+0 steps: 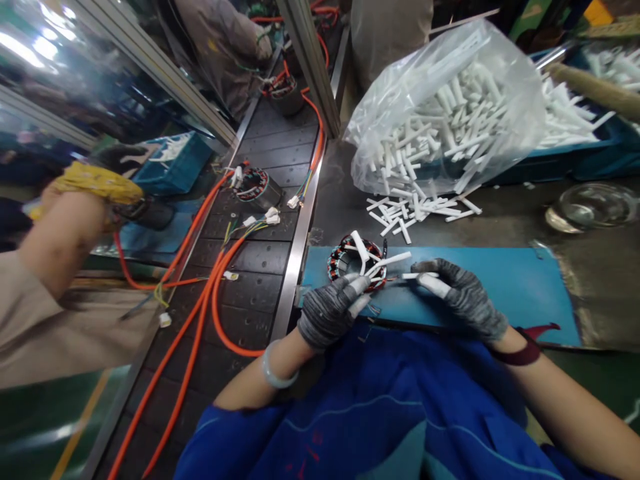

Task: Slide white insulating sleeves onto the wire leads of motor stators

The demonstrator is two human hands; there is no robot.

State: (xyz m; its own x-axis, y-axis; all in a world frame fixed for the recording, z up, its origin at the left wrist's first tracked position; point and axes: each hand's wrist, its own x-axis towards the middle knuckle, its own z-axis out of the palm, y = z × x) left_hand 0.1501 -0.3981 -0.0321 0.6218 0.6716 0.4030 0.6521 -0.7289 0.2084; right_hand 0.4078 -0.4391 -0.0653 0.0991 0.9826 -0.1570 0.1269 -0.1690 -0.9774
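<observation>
Pinching left hand (330, 310): grey-gloved, fingers bent, tips together on white tubes (397, 259); pointing up and to the right.
Wound ring (333, 263): lying on blue mat (525, 287), just beyond that hand.
Right hand (465, 297): grey-gloved, pointing up-left, thumb and forefinger closed on 1 single tube (411, 275).
</observation>
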